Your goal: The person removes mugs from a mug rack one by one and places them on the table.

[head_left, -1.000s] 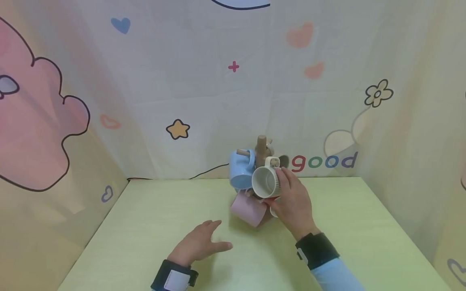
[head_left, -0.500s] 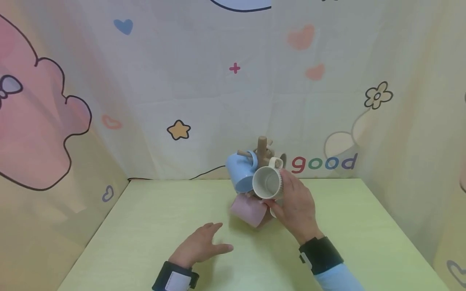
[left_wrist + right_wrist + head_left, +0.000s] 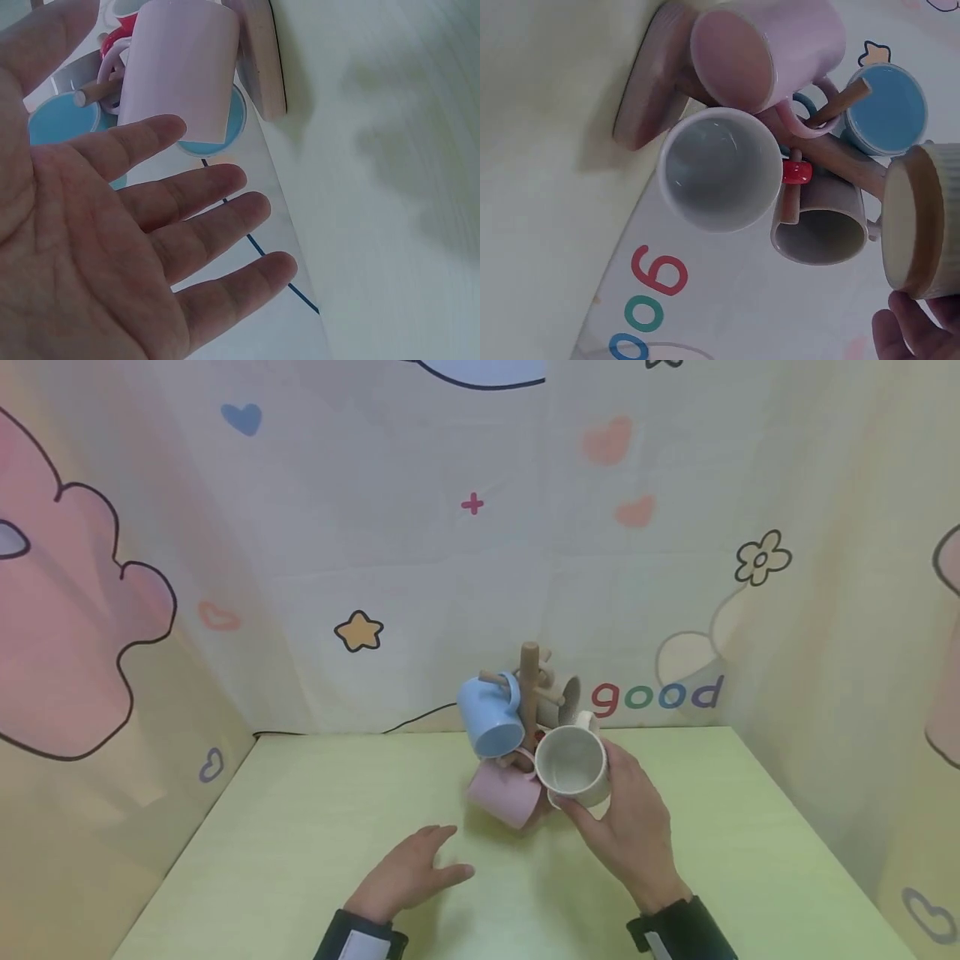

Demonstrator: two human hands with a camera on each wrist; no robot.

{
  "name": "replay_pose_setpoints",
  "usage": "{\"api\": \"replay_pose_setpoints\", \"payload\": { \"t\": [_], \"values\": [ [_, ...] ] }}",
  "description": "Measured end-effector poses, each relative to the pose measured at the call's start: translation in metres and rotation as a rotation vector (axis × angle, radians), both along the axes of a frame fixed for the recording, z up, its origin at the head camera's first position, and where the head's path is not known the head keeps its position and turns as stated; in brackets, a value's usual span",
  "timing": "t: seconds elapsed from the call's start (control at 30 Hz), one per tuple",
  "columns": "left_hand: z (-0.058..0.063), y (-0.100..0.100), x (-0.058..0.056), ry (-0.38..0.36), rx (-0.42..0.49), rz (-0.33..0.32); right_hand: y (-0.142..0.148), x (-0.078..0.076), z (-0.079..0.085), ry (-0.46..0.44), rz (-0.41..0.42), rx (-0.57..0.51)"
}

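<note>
Pinching an off-white ribbed mug (image 3: 572, 763) in our right hand (image 3: 637, 831), we spread our left hand (image 3: 405, 870) well inside the pale-green desk's (image 3: 300, 818) left edge.

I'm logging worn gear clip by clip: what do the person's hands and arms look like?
The left hand and right hand are ungloved. A black left wristband and black right wristband show, each with a pale patch; the head view cuts both off, hiding any sleeve.

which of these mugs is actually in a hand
The pale ribbed, brown-based mug: the right hand grips its side. The pink mug, blue mug, red-handled mug and grey mug are on the wooden rack, in neither hand.
</note>
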State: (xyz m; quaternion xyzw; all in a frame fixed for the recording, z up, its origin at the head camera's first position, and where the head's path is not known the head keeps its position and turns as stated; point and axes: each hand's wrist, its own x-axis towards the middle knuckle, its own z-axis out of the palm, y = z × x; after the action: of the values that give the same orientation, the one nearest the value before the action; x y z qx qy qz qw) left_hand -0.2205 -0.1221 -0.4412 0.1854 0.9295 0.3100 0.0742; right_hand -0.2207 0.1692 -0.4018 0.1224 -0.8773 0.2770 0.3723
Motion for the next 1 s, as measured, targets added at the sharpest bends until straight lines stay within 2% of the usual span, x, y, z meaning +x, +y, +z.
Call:
{"api": "replay_pose_setpoints", "payload": {
  "t": [0.3, 0.6, 0.8, 1.0],
  "values": [
    [-0.001, 0.004, 0.002, 0.017, 0.031, -0.027, -0.002, 0.02, -0.014, -0.278, 0.062, -0.16],
    [-0.004, 0.011, 0.001, 0.063, 0.07, -0.046, -0.009, 0.03, -0.029, -0.463, 0.221, -0.328],
    [0.0, 0.017, 0.0, 0.075, 0.094, -0.056, -0.01, 0.029, -0.038, -0.521, 0.418, -0.423],
    [-0.001, 0.023, -0.002, 0.072, 0.147, -0.087, -0.007, 0.026, -0.05, -0.535, 0.658, -0.419]
  ]
}}
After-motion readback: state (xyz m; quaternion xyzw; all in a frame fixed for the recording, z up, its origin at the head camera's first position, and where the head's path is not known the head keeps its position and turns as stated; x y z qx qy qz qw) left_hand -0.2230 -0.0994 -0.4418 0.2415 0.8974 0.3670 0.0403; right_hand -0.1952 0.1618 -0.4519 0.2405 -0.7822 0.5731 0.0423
